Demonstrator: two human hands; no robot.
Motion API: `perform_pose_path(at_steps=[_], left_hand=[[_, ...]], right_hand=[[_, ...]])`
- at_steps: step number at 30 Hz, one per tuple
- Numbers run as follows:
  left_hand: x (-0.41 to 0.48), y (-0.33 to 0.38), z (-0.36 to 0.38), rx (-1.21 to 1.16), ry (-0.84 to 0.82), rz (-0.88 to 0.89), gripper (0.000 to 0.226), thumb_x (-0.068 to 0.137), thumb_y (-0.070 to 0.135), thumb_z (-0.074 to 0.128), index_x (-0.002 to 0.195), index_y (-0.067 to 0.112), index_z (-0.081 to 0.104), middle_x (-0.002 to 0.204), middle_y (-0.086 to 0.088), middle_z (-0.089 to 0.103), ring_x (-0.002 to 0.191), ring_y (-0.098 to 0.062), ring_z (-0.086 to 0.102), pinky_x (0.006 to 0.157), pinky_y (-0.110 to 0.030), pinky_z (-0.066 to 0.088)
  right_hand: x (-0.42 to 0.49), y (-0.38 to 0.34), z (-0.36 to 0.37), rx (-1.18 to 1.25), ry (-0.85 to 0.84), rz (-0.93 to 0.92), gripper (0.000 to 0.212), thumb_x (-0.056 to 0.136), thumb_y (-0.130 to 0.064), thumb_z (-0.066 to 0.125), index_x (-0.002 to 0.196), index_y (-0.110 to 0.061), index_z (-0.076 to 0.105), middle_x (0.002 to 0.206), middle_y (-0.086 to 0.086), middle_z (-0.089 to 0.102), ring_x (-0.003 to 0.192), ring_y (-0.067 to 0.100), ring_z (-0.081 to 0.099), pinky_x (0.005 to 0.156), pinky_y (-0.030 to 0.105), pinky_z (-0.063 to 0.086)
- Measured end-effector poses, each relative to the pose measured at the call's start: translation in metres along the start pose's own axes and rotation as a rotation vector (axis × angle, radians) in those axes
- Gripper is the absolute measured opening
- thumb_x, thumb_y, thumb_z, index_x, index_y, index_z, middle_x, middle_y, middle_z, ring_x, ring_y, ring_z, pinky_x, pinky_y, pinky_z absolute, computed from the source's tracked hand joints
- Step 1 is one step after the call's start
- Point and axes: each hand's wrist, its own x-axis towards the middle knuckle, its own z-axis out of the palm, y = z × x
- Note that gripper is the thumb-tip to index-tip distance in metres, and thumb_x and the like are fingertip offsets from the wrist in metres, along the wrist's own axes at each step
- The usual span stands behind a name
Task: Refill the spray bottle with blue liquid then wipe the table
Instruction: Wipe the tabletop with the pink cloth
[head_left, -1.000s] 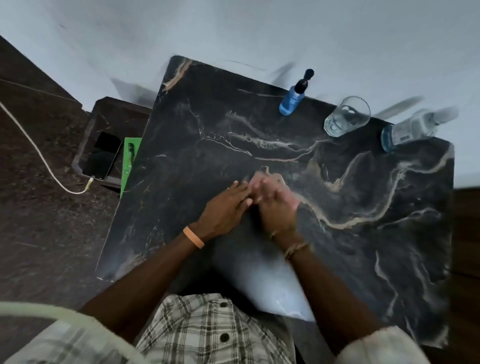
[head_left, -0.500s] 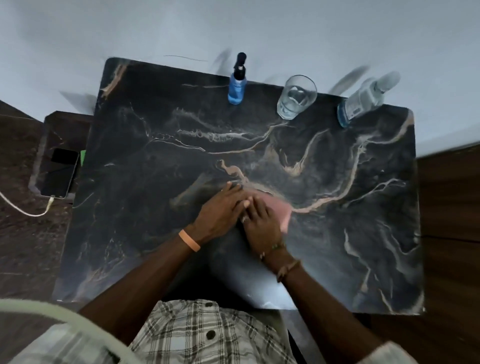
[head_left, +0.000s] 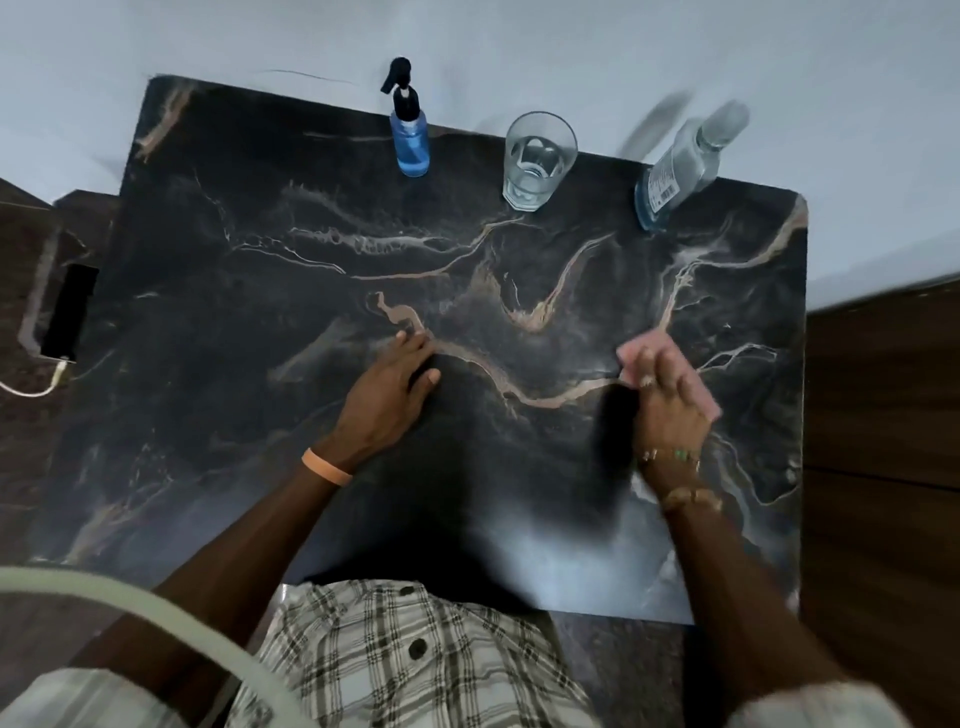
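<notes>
Refill looks done to us, the spray bottle (head_left: 413, 145) is capped and blue. We're mid-wipe on the counter (head_left: 260, 312): right grip (head_left: 670, 400) pressing flat-fingered on the pink cloth (head_left: 630, 357), left grip (head_left: 387, 395) flat, empty.

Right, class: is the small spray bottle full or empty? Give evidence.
Full, or nearly: the spray bottle shows blue liquid through its clear body right up to the black sprayer.

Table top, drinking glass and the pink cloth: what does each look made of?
Table top: dark polished marble or a marble-look laminate, going by tan veins and soft glare. Drinking glass: clear glass, likely, with a thick faceted base. Pink cloth: soft fabric, perhaps microfibre; too blurred to be sure.
</notes>
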Motion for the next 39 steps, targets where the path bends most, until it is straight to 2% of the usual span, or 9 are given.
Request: perform_pose_path(at_steps=[2,6,10,15,21,26,30,32,39], left_hand=[[-0.002,0.002,0.003,-0.008,0.02,-0.009,0.048,0.103,0.028,0.046,0.148,0.012,0.041,0.158,-0.006,0.033,0.149,-0.019,0.019,0.12,-0.04,0.025],[-0.008,0.009,0.008,-0.027,0.042,-0.03,0.044,0.102,0.024,0.048,0.143,0.009,0.048,0.156,-0.006,0.035,0.149,-0.02,0.02,0.119,-0.038,0.025],[-0.019,0.01,0.009,-0.062,0.087,-0.035,0.036,0.1,0.017,0.053,0.134,0.005,0.058,0.148,-0.009,0.048,0.145,-0.022,0.031,0.115,-0.035,0.032],[-0.04,-0.007,-0.008,-0.137,0.211,-0.077,0.03,0.097,0.017,0.059,0.125,0.011,0.066,0.128,-0.006,0.066,0.123,-0.018,0.058,0.102,-0.028,0.045],[-0.076,-0.057,-0.032,-0.19,0.353,-0.17,0.027,0.095,0.021,0.063,0.121,0.016,0.069,0.12,0.002,0.07,0.108,-0.01,0.065,0.094,-0.024,0.05],[-0.094,-0.091,-0.049,-0.263,0.374,-0.251,0.026,0.095,0.022,0.062,0.119,0.019,0.07,0.118,0.004,0.071,0.106,-0.008,0.065,0.091,-0.011,0.046],[-0.116,-0.131,-0.086,-0.236,0.475,-0.356,0.025,0.098,0.024,0.057,0.119,0.021,0.07,0.117,0.004,0.071,0.104,-0.004,0.061,0.087,-0.002,0.036],[-0.129,-0.159,-0.113,-0.206,0.573,-0.467,0.027,0.097,0.027,0.057,0.119,0.02,0.069,0.117,0.002,0.071,0.106,-0.009,0.062,0.09,-0.013,0.041],[-0.149,-0.189,-0.13,-0.086,0.383,-0.361,0.025,0.093,0.023,0.063,0.115,0.015,0.071,0.115,-0.003,0.072,0.104,-0.019,0.066,0.089,-0.02,0.038]], right_hand=[[-0.06,-0.028,0.013,0.018,0.024,-0.085,0.046,0.095,-0.013,0.032,0.137,-0.005,0.047,0.137,0.023,0.046,0.097,0.04,0.062,0.06,0.042,0.055],[-0.136,-0.117,0.036,0.049,-0.054,-0.601,0.04,0.09,-0.03,0.052,0.126,-0.016,0.065,0.137,0.016,0.054,0.114,0.048,0.056,0.084,0.054,0.054],[-0.113,-0.157,0.023,-0.01,0.141,-1.014,0.03,0.078,-0.036,0.073,0.106,-0.026,0.075,0.118,0.004,0.068,0.097,0.037,0.068,0.077,0.047,0.057],[-0.028,-0.096,-0.007,0.005,0.135,-0.627,0.044,0.076,-0.026,0.08,0.117,-0.018,0.07,0.128,0.008,0.063,0.093,0.033,0.069,0.068,0.037,0.057],[-0.005,-0.1,-0.014,-0.014,-0.012,-0.178,0.049,0.099,-0.017,0.037,0.148,-0.015,0.03,0.153,0.012,0.027,0.12,0.039,0.048,0.086,0.048,0.049],[-0.105,-0.274,-0.008,0.047,-0.065,-0.352,0.048,0.092,-0.02,0.035,0.135,-0.012,0.055,0.14,0.018,0.051,0.115,0.039,0.058,0.078,0.042,0.054],[-0.144,-0.397,0.007,-0.087,-0.238,-0.77,0.059,0.101,-0.021,0.033,0.152,-0.004,0.009,0.157,0.021,0.019,0.143,0.043,0.019,0.097,0.049,0.042],[-0.142,-0.438,0.009,-0.133,-0.181,-0.869,0.055,0.102,-0.024,0.034,0.152,-0.008,0.017,0.154,0.019,0.027,0.143,0.043,0.016,0.09,0.044,0.045],[-0.163,-0.334,0.007,0.019,-0.04,-1.306,0.043,0.088,-0.023,0.039,0.12,-0.02,0.068,0.132,0.004,0.059,0.118,0.034,0.058,0.093,0.041,0.05]])
